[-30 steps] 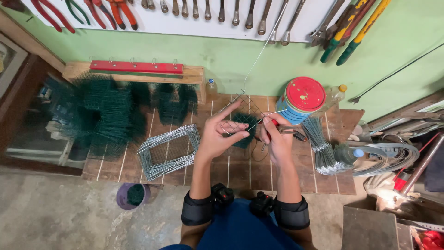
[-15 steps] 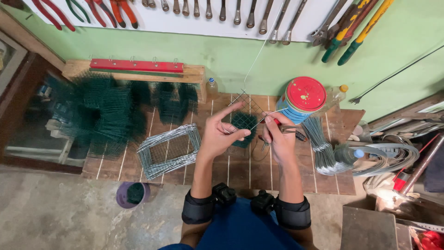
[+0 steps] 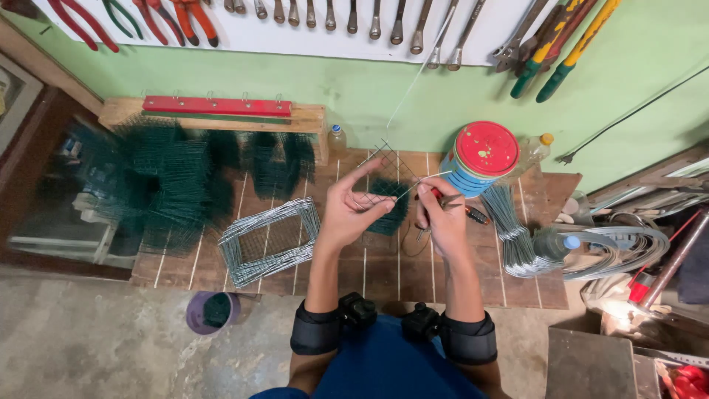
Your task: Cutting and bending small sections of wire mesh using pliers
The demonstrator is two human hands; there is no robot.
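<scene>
Wall panels of green and white rise behind the desk (image 3: pixel 473 281), hung with pliers and spanners (image 3: pixel 354 18). On the planked desk itself, dark green mesh pieces (image 3: pixel 159 188) stand heaped at the left, a flat stack of bare grey wire frames (image 3: pixel 269 240) lies in front of them, a blue tin with a red lid (image 3: pixel 480 157) stands at the right, and a bundle of cut wires (image 3: pixel 513 236) lies beside it. A small purple tub (image 3: pixel 210 312) sits on the floor below.

Judging by these heaps, a good many pieces look finished — the green pile is large — while the grey frames and the cut wires look like stock not yet used, so the work seems somewhere in the middle.

Between the hands, above the middle of the desk, is a small square of wire mesh (image 3: pixel 385 159), tilted on one corner like a diamond. A long thin wire (image 3: pixel 417 77) runs from it up and to the right across the wall, its long axis steeply slanted; its far end is too fine to follow.

Left hand (image 3: pixel 351 210) is partly closed, thumb and fingers pinching the lower edge of the mesh, forefinger stretched up along it. Right hand (image 3: pixel 443 218) is curled around red-handled pliers (image 3: pixel 452 203) — the nose points left toward the mesh.
</scene>
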